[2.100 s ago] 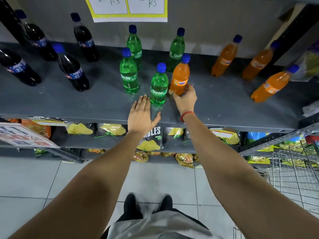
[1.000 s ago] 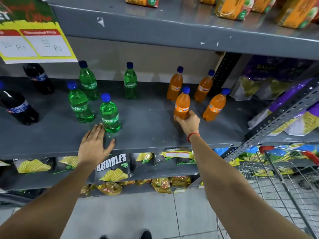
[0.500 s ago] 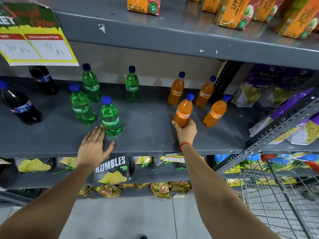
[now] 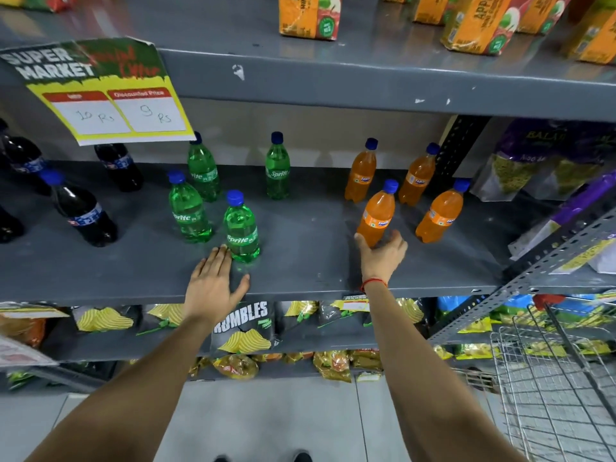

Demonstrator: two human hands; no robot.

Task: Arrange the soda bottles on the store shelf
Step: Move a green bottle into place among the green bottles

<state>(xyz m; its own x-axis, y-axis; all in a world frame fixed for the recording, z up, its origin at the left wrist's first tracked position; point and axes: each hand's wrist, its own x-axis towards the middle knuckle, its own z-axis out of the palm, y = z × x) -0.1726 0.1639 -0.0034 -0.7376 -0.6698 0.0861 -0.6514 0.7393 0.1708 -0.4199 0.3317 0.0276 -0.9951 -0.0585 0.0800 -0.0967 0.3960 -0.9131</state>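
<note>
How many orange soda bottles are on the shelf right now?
4, none apparently hidden: two at the back, one front right, one front left at the right hand.

On the middle shelf (image 4: 300, 261) three groups of bottles stand side by side: cola bottles (image 4: 83, 215) at the left, Sprite bottles (image 4: 190, 211) in the centre, Fanta bottles (image 4: 440, 218) at the right. The nearest Sprite bottle (image 4: 241, 235) stands in front of the other three, with the left hand (image 4: 213, 285) flat on the shelf just before it. The front Fanta bottle (image 4: 376, 216) stands ahead of two at the back, beside another to its right; the right hand (image 4: 383, 251) is at its base. A price sign (image 4: 110, 95) hangs from the upper shelf edge, above the cola. Juice cartons (image 4: 310, 15) sit on the shelf above, snack bags (image 4: 243, 328) on the shelf below. A wire basket (image 4: 560, 378) stands at the lower right.
</note>
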